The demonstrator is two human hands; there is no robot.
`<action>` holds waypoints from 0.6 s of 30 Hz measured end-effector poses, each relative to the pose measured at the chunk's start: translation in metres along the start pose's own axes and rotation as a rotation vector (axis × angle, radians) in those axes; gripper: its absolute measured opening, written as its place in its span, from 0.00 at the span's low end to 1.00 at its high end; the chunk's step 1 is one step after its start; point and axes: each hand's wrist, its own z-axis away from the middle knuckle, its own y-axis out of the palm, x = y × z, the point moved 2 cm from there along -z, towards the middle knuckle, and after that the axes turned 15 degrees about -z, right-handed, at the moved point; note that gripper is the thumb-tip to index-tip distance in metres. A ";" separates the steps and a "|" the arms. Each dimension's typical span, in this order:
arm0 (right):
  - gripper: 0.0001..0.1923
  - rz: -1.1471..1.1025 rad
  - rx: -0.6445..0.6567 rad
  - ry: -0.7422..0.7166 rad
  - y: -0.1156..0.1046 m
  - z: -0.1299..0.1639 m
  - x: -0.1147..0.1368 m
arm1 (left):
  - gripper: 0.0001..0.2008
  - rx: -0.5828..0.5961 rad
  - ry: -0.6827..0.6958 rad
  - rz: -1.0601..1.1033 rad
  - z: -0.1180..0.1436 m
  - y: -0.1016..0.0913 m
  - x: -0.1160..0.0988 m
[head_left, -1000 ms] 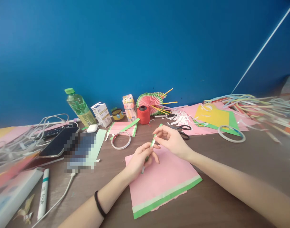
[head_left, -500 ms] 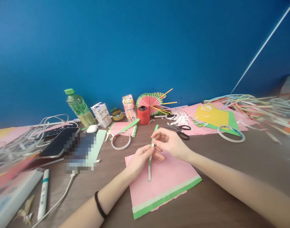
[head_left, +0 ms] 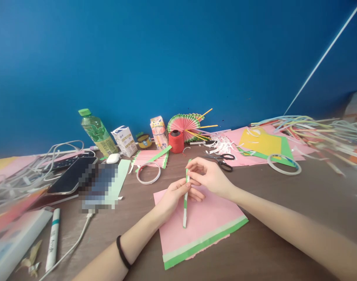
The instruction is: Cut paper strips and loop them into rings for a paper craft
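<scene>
A narrow green and white paper strip [head_left: 185, 203] hangs almost upright between my two hands. My left hand [head_left: 174, 197] pinches it near the middle. Just above, my right hand [head_left: 209, 177] pinches its upper part between thumb and fingers. Both hands hover over a pink paper sheet [head_left: 202, 222] with a pale and a green band along its near edge, lying flat on the brown table [head_left: 283, 218]. A black band sits on my left wrist.
A tape ring [head_left: 148, 173], a folded pink-green stack [head_left: 151, 158], a red thread spool [head_left: 176, 141], scissors [head_left: 223, 160] and a paper fan [head_left: 186, 124] lie behind. A bottle [head_left: 96, 132], cartons, phones and cables fill the left; coloured sheets, another tape ring [head_left: 283, 164] and strips fill the right.
The strip has swung from slanted to nearly upright, and its lower end now hangs below my left hand. Both hands stayed in about the same place.
</scene>
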 end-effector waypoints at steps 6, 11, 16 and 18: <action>0.05 0.034 -0.005 -0.006 0.001 0.000 0.000 | 0.13 0.012 -0.011 0.002 0.000 -0.001 0.001; 0.04 0.076 -0.027 -0.043 0.001 0.000 0.000 | 0.14 0.034 -0.004 -0.003 -0.001 -0.002 0.002; 0.04 0.092 -0.032 -0.058 0.002 0.001 -0.001 | 0.14 0.030 -0.003 -0.004 0.000 -0.001 0.002; 0.04 0.095 -0.032 -0.061 0.003 0.001 0.000 | 0.14 0.032 -0.005 -0.010 0.000 -0.001 0.001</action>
